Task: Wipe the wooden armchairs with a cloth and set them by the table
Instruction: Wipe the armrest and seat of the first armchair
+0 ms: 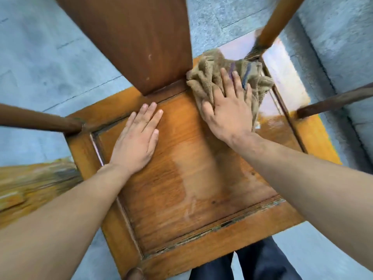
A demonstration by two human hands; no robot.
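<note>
I look straight down on a wooden armchair's seat (197, 178), an orange-brown panel in a lighter frame. Its dark back splat (131, 37) rises at the far side, and armrest posts stand at the left (38, 120) and the right (335, 102). My left hand (135, 140) lies flat on the seat with straight fingers. My right hand (230, 106) presses a crumpled tan cloth (210, 77) onto the seat's far right corner, fingers spread over it. The wood to the right of the cloth shines wet.
Grey stone paving (40, 57) surrounds the chair. Part of another wooden piece (30, 184) shows blurred at the left edge. My legs in dark trousers (252, 265) stand at the seat's near edge. A rounded post top (134, 274) shows at the near left corner.
</note>
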